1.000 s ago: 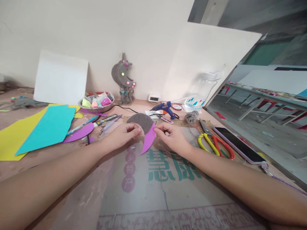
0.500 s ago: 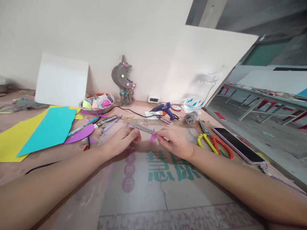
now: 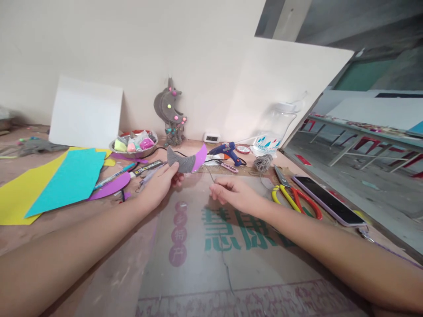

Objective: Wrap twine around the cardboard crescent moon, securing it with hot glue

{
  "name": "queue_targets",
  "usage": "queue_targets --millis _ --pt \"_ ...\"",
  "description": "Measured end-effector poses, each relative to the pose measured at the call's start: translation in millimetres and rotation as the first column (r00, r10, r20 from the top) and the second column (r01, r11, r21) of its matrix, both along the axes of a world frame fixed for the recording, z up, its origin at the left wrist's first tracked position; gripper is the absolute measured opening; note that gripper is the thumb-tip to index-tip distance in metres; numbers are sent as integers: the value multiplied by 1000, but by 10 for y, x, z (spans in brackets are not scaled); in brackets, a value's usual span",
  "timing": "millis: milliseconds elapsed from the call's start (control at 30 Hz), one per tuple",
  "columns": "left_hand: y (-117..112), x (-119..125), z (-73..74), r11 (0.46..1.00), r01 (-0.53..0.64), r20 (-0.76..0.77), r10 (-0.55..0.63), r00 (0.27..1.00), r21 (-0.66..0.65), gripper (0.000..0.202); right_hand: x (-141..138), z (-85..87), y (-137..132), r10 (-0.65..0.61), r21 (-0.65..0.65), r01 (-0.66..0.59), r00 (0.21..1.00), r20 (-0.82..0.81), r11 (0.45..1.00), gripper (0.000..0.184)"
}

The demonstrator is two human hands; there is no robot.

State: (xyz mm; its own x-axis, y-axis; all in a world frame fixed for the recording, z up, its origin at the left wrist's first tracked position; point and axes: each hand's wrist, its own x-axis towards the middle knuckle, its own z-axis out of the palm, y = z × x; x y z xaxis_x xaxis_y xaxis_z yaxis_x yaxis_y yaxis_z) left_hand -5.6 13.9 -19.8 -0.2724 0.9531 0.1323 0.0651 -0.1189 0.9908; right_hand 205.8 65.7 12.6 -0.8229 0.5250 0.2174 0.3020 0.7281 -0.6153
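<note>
The crescent (image 3: 182, 164) is above the far part of the plastic sheet (image 3: 185, 281), its long axis running left to right, both tips pointing upward, the right one slanting far right. The left hand (image 3: 161, 184) pinches its left part; the right hand (image 3: 234, 193), fingers curled together, pinches a grey strand (image 3: 209, 173) leading to it. On the far left, a metal bowl (image 3: 132, 155) holds yellow, pink and magenta lumps. Grey yarn wraps most of the crescent, leaving its right end smooth purple.
</note>
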Motion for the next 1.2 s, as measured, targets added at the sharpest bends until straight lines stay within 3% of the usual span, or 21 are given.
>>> queue_targets --millis 67,167,267,333,367,400,433,467,500,567,633,700,800,900,1033,1100,1200 --pt "39 -25 -36 1000 -11 32 11 999 -2 35 -2 -22 88 -33 -10 34 999 22 999 39" --pt "74 -49 -59 1000 -13 81 13 997 -4 35 41 -91 218 -74 136 64 995 70 989 37" --pt "86 -62 -65 1000 -1 110 2 994 -10 34 111 -84 219 86 143 -114 978 189 983 57" --pt "85 -65 -67 1000 8 110 -7 994 -12 34 147 -1 144 286 -4 -292 935 211 956 61" --pt "82 -65 -68 1000 15 109 -13 994 -12 34 157 55 97 417 -145 -396 890 182 907 55" --pt "77 -64 -67 1000 21 108 -19 994 -14 34 162 111 51 539 -320 -481 833 122 816 49" --pt "71 -62 -65 1000 28 104 -26 994 -15 34 162 159 11 564 -427 -504 826 15 750 52" --pt "64 -57 -60 999 31 97 -29 995 -16 34 158 194 -20 527 -477 -490 847 -64 729 51" --pt "56 -51 -53 999 32 84 -30 996 -19 34 152 213 -41 468 -482 -452 879 -96 750 46" --pt "36 -35 -26 999 24 45 -23 999 -31 32 138 208 -55 399 -454 -386 914 -72 803 39" --pt "10 -19 12 999 15 -19 -16 1000 -39 30 132 177 -36 408 -482 -366 913 -21 796 35" --pt "-21 -6 55 999 20 -134 -24 991 -31 30 133 161 13 320 -505 -297 946 -43 810 41" --pt "-64 7 116 999 42 -326 -48 944 -25 33 153 179 165 24 -373 -89 984 -174 924 40" --pt "-83 14 145 998 53 -397 -63 916 -37 36 214 160 426 -176 -186 134 956 -233 973 28" --pt "-60 5 105 997 70 -392 -79 916 -39 39 353 10 821 -416 40 437 877 -240 898 19" --pt "-44 0 75 995 101 -345 -104 933 -27 40 408 -73 955 -464 32 489 845 -267 872 18" --pt "-36 4 52 991 134 -282 -135 950 -22 39 442 -150 1044 -459 33 485 846 -272 874 24"
